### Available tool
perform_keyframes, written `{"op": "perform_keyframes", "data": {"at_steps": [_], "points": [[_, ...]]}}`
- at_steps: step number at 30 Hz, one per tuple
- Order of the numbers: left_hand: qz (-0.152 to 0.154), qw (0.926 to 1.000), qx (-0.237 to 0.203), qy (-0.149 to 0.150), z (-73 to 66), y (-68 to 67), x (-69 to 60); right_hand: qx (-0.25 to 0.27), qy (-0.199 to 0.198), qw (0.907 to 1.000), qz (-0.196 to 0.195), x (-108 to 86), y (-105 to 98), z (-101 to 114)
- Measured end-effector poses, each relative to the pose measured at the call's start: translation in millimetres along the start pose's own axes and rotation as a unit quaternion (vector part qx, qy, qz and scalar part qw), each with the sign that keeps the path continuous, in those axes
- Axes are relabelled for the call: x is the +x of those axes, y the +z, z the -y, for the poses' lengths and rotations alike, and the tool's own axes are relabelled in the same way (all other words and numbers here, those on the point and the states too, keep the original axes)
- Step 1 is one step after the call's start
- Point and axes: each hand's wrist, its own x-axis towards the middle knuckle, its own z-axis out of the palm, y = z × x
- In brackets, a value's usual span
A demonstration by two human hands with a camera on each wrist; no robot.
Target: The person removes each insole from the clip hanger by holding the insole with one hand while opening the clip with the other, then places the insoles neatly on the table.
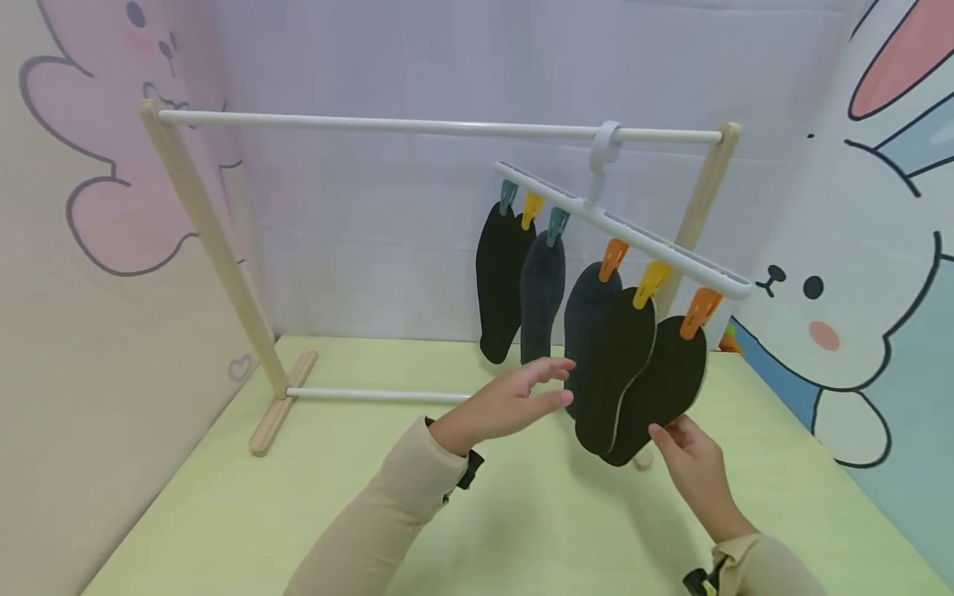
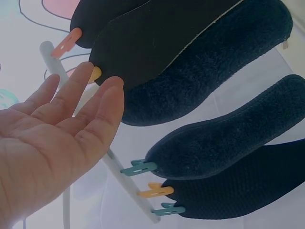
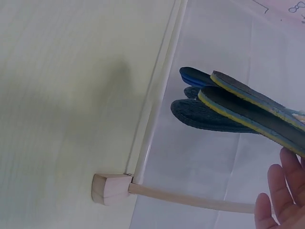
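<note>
with the right hand [image 1: 691, 465], pinching the lower edge of the rightmost black insole [image 1: 663, 389], hanging at the right end of the white hanger [image 1: 629, 229]. holding the left hand [image 1: 513, 402] out, released, near the dark blue insole [image 1: 585, 319].

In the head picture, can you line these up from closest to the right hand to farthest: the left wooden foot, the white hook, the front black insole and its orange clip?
From the right hand:
1. Front black insole: right at its fingertips.
2. Orange clip: above, at the insole's top.
3. White hook: higher up, toward the left.
4. Left wooden foot: far over on the left.
</note>
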Motion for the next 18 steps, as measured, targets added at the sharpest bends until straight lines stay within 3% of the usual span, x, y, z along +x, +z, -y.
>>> {"op": "perform_keyframes", "data": {"at_steps": [6,13,18], "points": [[0.003,0.9999,0.0,0.014,-7.9,-0.6,5.1,-0.005,-0.064,0.9979,0.005,-7.3,4.5,8.3],[0.009,0.9993,0.029,0.023,-21.7,0.4,13.4,0.013,-0.109,0.9939,-0.007,-11.6,7.8,12.0],[0.01,0.9988,0.039,0.028,-31.1,0.6,17.1,0.029,-0.158,0.9868,-0.022,-14.7,13.6,12.7]]}}
